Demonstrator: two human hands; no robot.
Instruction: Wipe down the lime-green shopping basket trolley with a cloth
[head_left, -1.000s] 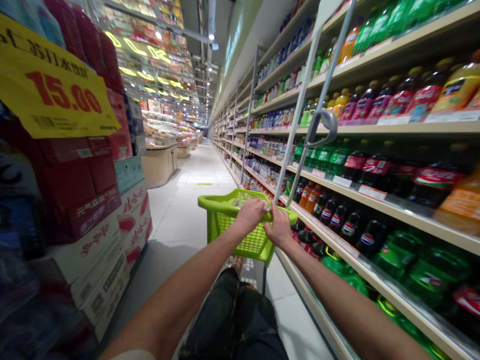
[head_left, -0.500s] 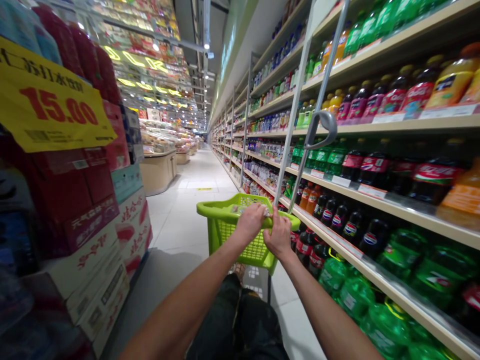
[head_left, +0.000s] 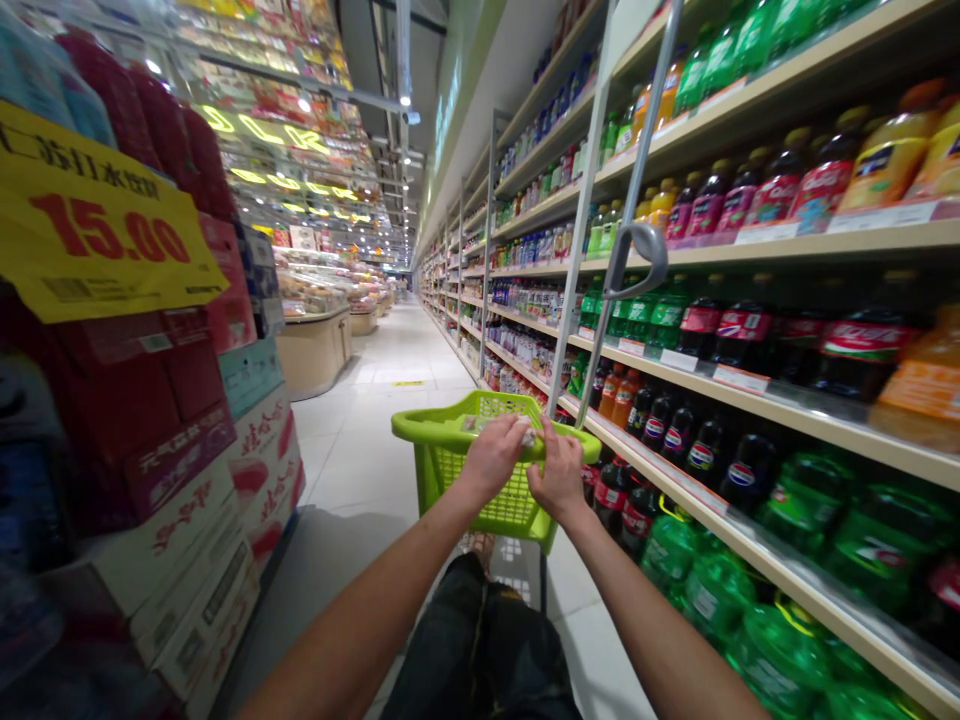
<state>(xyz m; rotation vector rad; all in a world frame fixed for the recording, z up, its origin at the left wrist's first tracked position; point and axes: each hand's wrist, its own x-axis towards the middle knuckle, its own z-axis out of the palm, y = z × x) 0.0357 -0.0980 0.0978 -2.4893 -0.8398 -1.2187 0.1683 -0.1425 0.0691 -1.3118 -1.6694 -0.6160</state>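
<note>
A lime-green shopping basket cart (head_left: 442,455) rolls ahead of me in a supermarket aisle. My left hand (head_left: 493,458) and my right hand (head_left: 559,476) both rest at its near rim, fingers curled around a small pale item I cannot make out, held between them. A grey metal pull handle (head_left: 637,262) rises from the basket toward the upper right. My dark trouser leg (head_left: 480,650) shows below my arms.
Shelves of soda bottles (head_left: 750,400) line the right side, close to the basket. On the left stand stacked red and white cartons (head_left: 202,480) under a yellow 15.00 price sign (head_left: 97,225). A white tiled aisle (head_left: 382,400) runs straight ahead past a beige counter (head_left: 315,345).
The view has crept forward along the aisle; the left-hand sign and cartons sit slightly lower in frame. Both hands stay together at the basket rim.
</note>
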